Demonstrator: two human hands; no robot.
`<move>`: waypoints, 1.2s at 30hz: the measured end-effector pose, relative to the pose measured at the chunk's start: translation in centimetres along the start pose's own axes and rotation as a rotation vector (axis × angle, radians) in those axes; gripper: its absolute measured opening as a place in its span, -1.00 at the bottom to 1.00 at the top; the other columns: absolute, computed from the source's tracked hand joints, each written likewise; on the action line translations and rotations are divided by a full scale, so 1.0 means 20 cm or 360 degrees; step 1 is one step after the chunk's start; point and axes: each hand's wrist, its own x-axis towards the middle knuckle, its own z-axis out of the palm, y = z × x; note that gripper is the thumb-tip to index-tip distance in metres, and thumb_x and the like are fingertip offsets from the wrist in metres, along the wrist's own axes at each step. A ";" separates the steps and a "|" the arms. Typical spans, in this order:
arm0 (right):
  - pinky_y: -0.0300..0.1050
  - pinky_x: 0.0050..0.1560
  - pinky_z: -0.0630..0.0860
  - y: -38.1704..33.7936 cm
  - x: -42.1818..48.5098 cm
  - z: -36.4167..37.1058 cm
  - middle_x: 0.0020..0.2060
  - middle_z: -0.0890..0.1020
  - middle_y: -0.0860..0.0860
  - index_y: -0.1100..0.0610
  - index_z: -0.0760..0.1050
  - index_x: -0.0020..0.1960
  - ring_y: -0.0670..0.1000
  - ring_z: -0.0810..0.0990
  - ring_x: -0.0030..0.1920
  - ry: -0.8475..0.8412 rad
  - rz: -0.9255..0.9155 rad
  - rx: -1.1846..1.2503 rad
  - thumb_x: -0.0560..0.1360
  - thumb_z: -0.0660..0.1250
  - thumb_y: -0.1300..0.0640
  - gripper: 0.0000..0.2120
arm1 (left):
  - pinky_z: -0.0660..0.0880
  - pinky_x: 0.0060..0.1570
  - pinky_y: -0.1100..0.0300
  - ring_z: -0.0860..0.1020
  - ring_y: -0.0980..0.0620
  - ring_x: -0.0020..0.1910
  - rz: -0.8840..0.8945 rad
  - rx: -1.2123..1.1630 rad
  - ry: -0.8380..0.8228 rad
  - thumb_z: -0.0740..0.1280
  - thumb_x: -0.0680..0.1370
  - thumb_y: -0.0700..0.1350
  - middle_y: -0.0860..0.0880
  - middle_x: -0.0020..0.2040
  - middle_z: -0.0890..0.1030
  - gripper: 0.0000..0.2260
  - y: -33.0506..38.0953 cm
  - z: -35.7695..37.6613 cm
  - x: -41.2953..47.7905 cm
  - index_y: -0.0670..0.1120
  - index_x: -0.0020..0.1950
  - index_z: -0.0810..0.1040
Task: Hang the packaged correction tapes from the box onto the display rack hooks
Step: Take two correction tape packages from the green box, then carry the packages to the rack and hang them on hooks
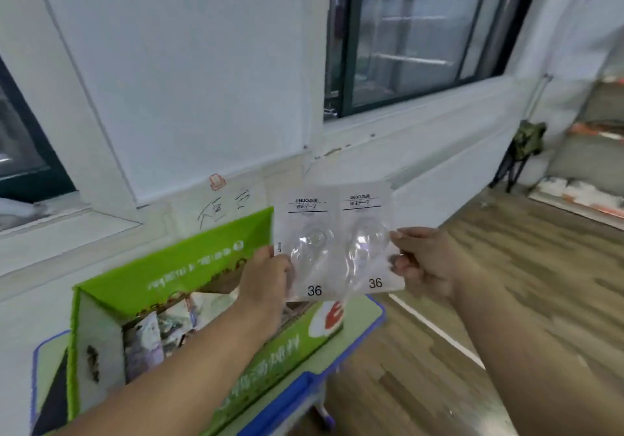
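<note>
1. Our left hand (266, 277) is pinching one white-card, clear-blister correction tape pack (304, 214); right hand (422, 260) is pinching the second pack (366, 207).
2. We're holding both above the open green cardboard box (162, 277).
3. Likely light, bendy, slick: we're favouring card edges, not blisters.

Your left hand (266, 280) covers the lower left corner of the left pack (304, 233); your right hand (429, 263) hides the right edge of the right pack (366, 233). Small print on both is unreadable. The box (101, 317) contents blur together, and the view's bottom edge cuts its near side.
</note>
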 end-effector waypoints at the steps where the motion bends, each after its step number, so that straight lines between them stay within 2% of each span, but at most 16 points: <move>1: -0.16 -0.43 0.53 -0.01 -0.05 -0.08 -0.49 0.36 0.03 0.22 0.49 -0.18 -0.06 0.50 -0.55 0.0079 -0.0022 0.0010 0.55 0.30 0.28 -0.87 | 0.25 -0.45 0.24 0.31 0.01 -0.44 0.0020 0.0022 -0.0092 0.15 0.42 -0.43 -0.05 -0.42 0.36 -0.75 0.00 0.06 -0.03 -0.10 -0.33 0.36; 4: -0.19 -0.46 0.51 -0.04 -0.23 -0.35 -0.53 0.44 0.02 0.19 0.46 -0.20 -0.07 0.48 -0.59 0.0337 -0.0092 -0.0067 0.58 0.26 0.27 -0.83 | 0.30 -0.42 0.22 0.35 -0.02 -0.38 0.0042 0.0045 -0.0286 0.17 0.44 -0.39 -0.09 -0.41 0.39 -0.78 -0.01 0.30 -0.13 -0.13 -0.33 0.41; 8: -0.22 -0.51 0.49 -0.06 -0.49 -0.79 -0.54 0.46 0.08 0.18 0.42 -0.26 -0.04 0.43 -0.62 0.0712 -0.0175 -0.0053 0.59 0.25 0.25 -0.76 | 0.32 -0.27 0.07 0.38 -0.06 -0.29 0.0078 0.0045 -0.0536 0.19 0.37 -0.35 -0.11 -0.40 0.42 -0.82 -0.03 0.69 -0.37 -0.12 -0.37 0.43; 12: -0.18 -0.47 0.48 -0.03 -0.83 -1.30 -0.53 0.39 0.09 0.17 0.39 -0.30 -0.04 0.39 -0.63 0.1128 -0.0287 0.0049 0.57 0.27 0.25 -0.74 | 0.28 -0.32 0.15 0.39 -0.04 -0.28 0.0090 0.0108 -0.0866 0.17 0.45 -0.37 -0.08 -0.35 0.44 -0.76 -0.08 1.16 -0.70 -0.10 -0.34 0.44; 15: -0.19 -0.45 0.43 -0.01 -1.17 -1.73 -0.56 0.34 0.06 0.19 0.39 -0.30 -0.05 0.35 -0.63 0.1362 -0.0320 0.0092 0.53 0.26 0.30 -0.77 | 0.41 -0.26 0.12 0.50 -0.11 -0.23 0.0039 0.0095 -0.1070 0.18 0.47 -0.37 -0.12 -0.28 0.53 -0.76 -0.16 1.56 -1.04 -0.10 -0.31 0.49; 17: -0.22 -0.49 0.39 0.00 -1.41 -2.01 -0.58 0.31 0.03 0.17 0.33 -0.36 -0.04 0.32 -0.61 0.1526 -0.0324 0.0092 0.51 0.25 0.32 -0.71 | 0.53 -0.17 0.01 0.56 -0.16 -0.17 -0.0023 0.0082 -0.1184 0.20 0.45 -0.37 -0.16 -0.23 0.57 -0.79 -0.21 1.81 -1.30 -0.12 -0.27 0.51; 18: -0.22 -0.52 0.36 0.00 -1.53 -2.14 -0.58 0.30 0.02 0.16 0.31 -0.37 -0.04 0.30 -0.61 0.1604 -0.0333 0.0096 0.51 0.25 0.33 -0.70 | 0.55 -0.04 -0.12 0.57 -0.19 -0.14 -0.0043 0.0088 -0.1259 0.20 0.43 -0.37 -0.18 -0.22 0.59 -0.80 -0.24 1.93 -1.44 -0.12 -0.27 0.52; 19: -0.22 -0.53 0.35 0.00 -1.65 -2.27 -0.57 0.29 0.02 0.15 0.31 -0.37 -0.03 0.30 -0.60 0.1676 -0.0348 0.0105 0.50 0.24 0.34 -0.70 | 0.50 0.06 -0.23 0.58 -0.20 -0.12 -0.0063 0.0083 -0.1331 0.20 0.42 -0.38 -0.19 -0.21 0.60 -0.79 -0.26 2.04 -1.57 -0.12 -0.28 0.53; 20: -0.22 -0.54 0.33 0.00 -1.77 -2.38 -0.56 0.29 0.02 0.15 0.32 -0.36 -0.03 0.29 -0.59 0.1747 -0.0360 0.0120 0.50 0.24 0.35 -0.71 | 0.48 0.08 -0.24 0.57 -0.18 -0.14 -0.0086 0.0078 -0.1388 0.19 0.43 -0.39 -0.17 -0.23 0.60 -0.77 -0.28 2.14 -1.69 -0.12 -0.28 0.52; 23: -0.26 -0.57 0.32 0.02 -2.07 -2.66 -0.56 0.33 -0.01 0.16 0.38 -0.32 -0.05 0.29 -0.60 0.1938 -0.0350 0.0183 0.50 0.24 0.34 -0.76 | 0.49 -0.12 0.04 0.51 -0.06 -0.25 -0.0107 0.0089 -0.1525 0.18 0.48 -0.41 -0.08 -0.28 0.59 -0.74 -0.35 2.39 -2.01 -0.11 -0.26 0.52; 24: -0.25 -0.57 0.31 0.03 -2.15 -2.74 -0.58 0.34 -0.02 0.17 0.40 -0.32 -0.05 0.29 -0.61 0.1987 -0.0358 0.0202 0.51 0.25 0.33 -0.76 | 0.47 -0.13 0.09 0.51 -0.06 -0.25 -0.0118 0.0099 -0.1582 0.18 0.48 -0.40 -0.09 -0.28 0.59 -0.74 -0.36 2.46 -2.11 -0.10 -0.26 0.52; 26: -0.22 -0.54 0.31 0.06 -2.30 -2.88 -0.57 0.36 -0.02 0.20 0.44 -0.29 -0.04 0.28 -0.59 0.2078 -0.0376 0.0239 0.52 0.25 0.32 -0.79 | 0.51 -0.11 0.08 0.52 -0.11 -0.20 -0.0152 0.0108 -0.1702 0.17 0.47 -0.39 -0.08 -0.27 0.60 -0.73 -0.40 2.62 -2.27 -0.09 -0.27 0.53; 28: -0.21 -0.50 0.30 0.11 -2.43 -3.01 -0.56 0.37 0.01 0.24 0.48 -0.25 0.00 0.27 -0.56 0.2195 -0.0376 0.0278 0.51 0.26 0.33 -0.83 | 0.49 -0.27 0.13 0.52 -0.11 -0.22 -0.0186 0.0133 -0.1818 0.15 0.46 -0.40 -0.09 -0.25 0.60 -0.73 -0.44 2.77 -2.41 -0.10 -0.24 0.54; 29: -0.21 -0.49 0.29 0.13 -2.49 -3.07 -0.58 0.36 0.01 0.24 0.47 -0.28 0.01 0.25 -0.55 0.2247 -0.0372 0.0300 0.50 0.25 0.34 -0.82 | 0.48 -0.28 0.11 0.53 -0.11 -0.23 -0.0195 0.0147 -0.1871 0.14 0.46 -0.40 -0.10 -0.22 0.60 -0.74 -0.46 2.84 -2.48 -0.12 -0.22 0.54; 32: -0.20 -0.43 0.28 0.19 -2.64 -3.24 -0.60 0.35 0.00 0.23 0.50 -0.27 -0.01 0.24 -0.55 0.2383 -0.0343 0.0402 0.50 0.25 0.34 -0.81 | 0.52 -0.11 -0.04 0.55 -0.12 -0.17 -0.0247 0.0194 -0.2028 0.14 0.46 -0.40 -0.14 -0.13 0.62 -0.78 -0.54 3.05 -2.64 -0.17 -0.14 0.53; 36: -0.22 -0.41 0.29 0.21 -2.78 -3.49 -0.46 0.42 0.04 0.21 0.56 -0.19 -0.06 0.27 -0.55 0.2624 -0.0268 0.0351 0.54 0.29 0.25 -0.85 | 0.48 -0.18 0.06 0.53 -0.12 -0.22 -0.0287 0.0235 -0.2163 0.15 0.46 -0.39 -0.13 -0.17 0.61 -0.80 -0.65 3.36 -2.85 -0.17 -0.17 0.51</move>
